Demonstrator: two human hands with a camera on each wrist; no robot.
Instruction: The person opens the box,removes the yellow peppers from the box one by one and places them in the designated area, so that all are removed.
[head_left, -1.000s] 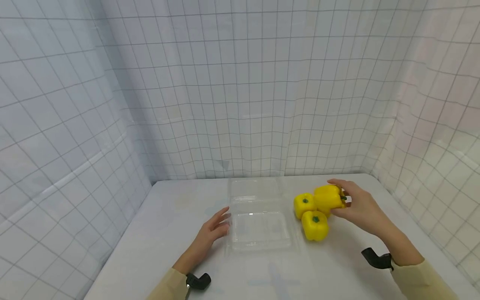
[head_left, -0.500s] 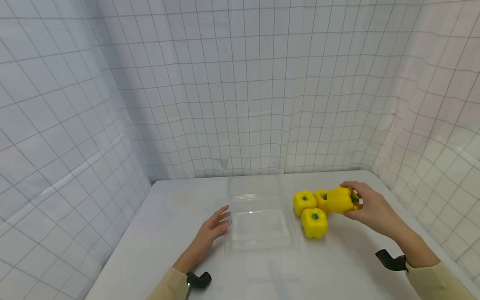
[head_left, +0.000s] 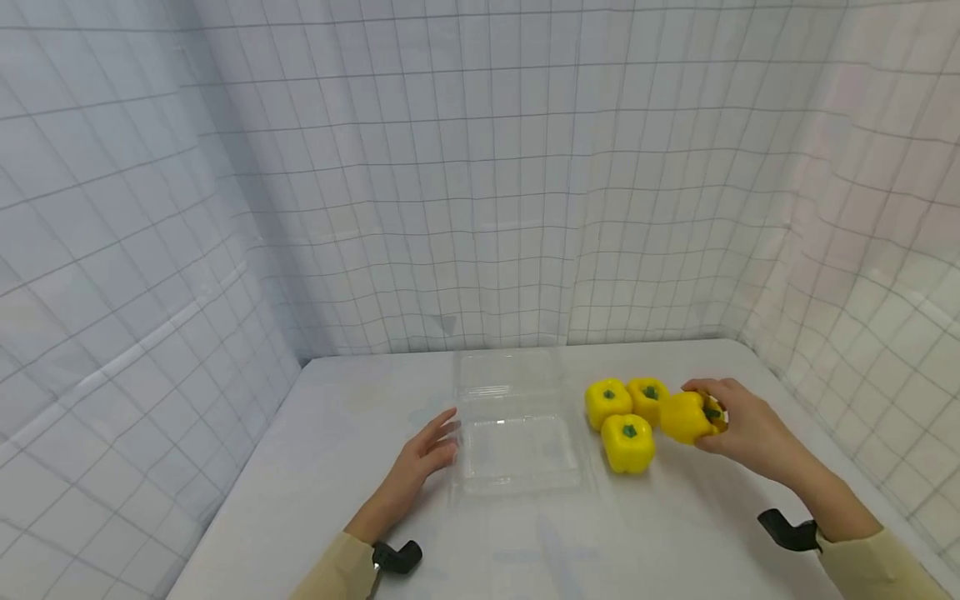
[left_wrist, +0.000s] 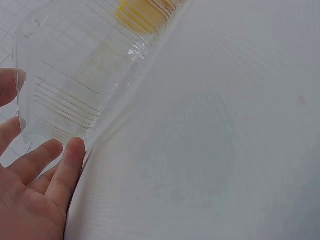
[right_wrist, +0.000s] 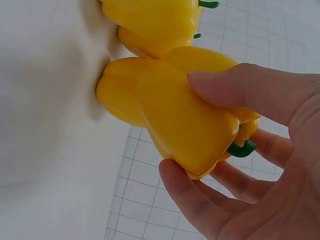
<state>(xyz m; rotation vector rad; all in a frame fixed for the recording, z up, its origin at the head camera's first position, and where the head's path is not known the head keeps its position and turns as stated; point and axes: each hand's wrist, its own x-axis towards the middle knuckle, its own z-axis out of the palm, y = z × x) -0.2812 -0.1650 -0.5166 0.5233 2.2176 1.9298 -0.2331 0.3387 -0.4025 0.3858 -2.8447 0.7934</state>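
My right hand (head_left: 753, 433) grips a yellow bell pepper (head_left: 681, 418) between thumb and fingers. In the right wrist view this pepper (right_wrist: 185, 120) lies tilted, its green stem toward the palm. Just left of it, three more yellow bell peppers stand stem up on the table: a front one (head_left: 628, 446), a left one (head_left: 606, 404) and a back one (head_left: 645, 396). A transparent plastic clamshell box (head_left: 517, 479) lies unfolded in the middle. Beside its left edge rests my left hand (head_left: 411, 477), fingers loosely extended; the left wrist view has its fingertips against the clear wall (left_wrist: 65, 107).
The white table (head_left: 322, 500) extends around the box and peppers. White grid-patterned curtains (head_left: 480, 208) enclose its back and both sides. A dark camera mount sits on each wrist, the left one (head_left: 399, 557) and the right one (head_left: 787, 531).
My right hand has carried the pepper rightward off the group, then lowered it slightly toward the table, uncovering the back pepper. The left hand and the box have stayed put.
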